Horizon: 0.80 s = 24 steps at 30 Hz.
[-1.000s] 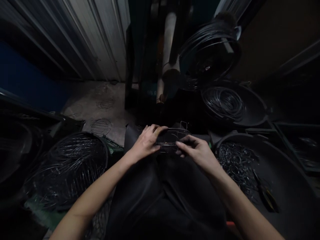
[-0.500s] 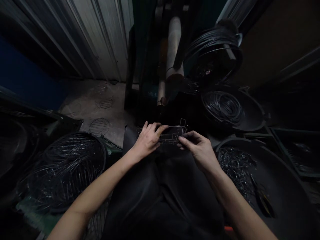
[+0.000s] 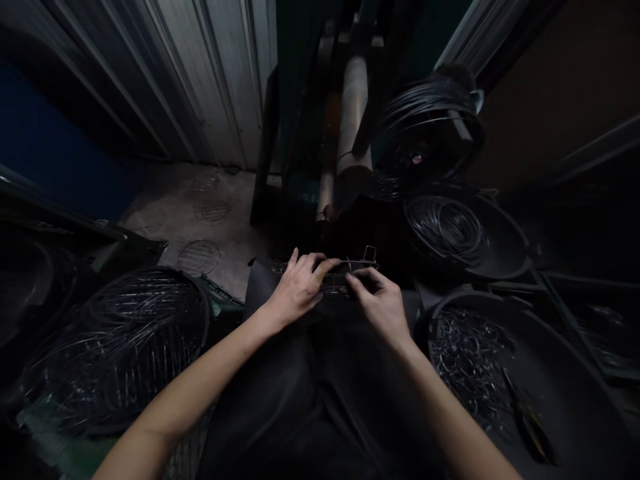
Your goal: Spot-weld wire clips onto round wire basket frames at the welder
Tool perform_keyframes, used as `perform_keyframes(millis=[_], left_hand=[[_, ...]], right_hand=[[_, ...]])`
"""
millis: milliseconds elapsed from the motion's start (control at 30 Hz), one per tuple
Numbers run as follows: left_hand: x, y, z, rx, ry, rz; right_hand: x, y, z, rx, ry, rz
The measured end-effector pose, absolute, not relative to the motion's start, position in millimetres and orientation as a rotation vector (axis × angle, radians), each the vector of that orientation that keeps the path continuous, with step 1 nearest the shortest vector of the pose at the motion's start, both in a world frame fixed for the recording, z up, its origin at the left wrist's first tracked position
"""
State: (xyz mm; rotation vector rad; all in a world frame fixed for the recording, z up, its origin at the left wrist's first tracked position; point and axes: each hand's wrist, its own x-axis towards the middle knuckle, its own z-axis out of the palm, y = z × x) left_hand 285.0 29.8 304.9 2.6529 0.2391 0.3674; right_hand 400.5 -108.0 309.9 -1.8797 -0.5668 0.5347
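Note:
A small wire frame (image 3: 336, 283) with a narrow upright loop at its right end lies across my dark-covered lap. My left hand (image 3: 300, 283) is closed on its left part, thumb and fingers on the upper wire. My right hand (image 3: 381, 300) is closed in a pinch at the frame's right half, close to my left thumb. A short curved wire piece (image 3: 349, 265) rises from the right fingertips and crosses the frame's upper wire. Darkness and my fingers hide the exact contact between piece and frame.
At right, a wide pan (image 3: 565, 373) holds many small bent wire pieces and pliers (image 3: 531, 423). Coiled wire (image 3: 445, 227) lies in a basin behind it. A basket of wire parts (image 3: 145, 333) stands at left. Machine bars (image 3: 354, 113) rise ahead; round grids (image 3: 199, 257) lie on the floor.
My right hand has shifted left along the frame with the curved wire piece, closer to my left hand. My left hand keeps its hold. The whole view has tilted slightly.

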Motion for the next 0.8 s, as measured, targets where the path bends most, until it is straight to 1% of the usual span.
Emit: perform_keyframes(millis=[233,433,633,800], left_hand=[[285.2,40.1,306.4,2.539,0.262,0.367],[290.4,48.7,305.6,2.507,0.274,0.437],[296.3,58.3,295.9,2.492,0.250,0.560],[301.9,66.6,292.5,2.499,0.233,0.648]], right_hand=[[392.0,-98.5,304.7,-1.961,-0.758,0.273],[394.0,-89.0,293.6,-1.922,-0.872,0.017],[399.7,-78.2,282.8,-1.897,-0.943,-0.134],[405.6,-67.5,279.7,-1.884,-0.956,-0.188]])
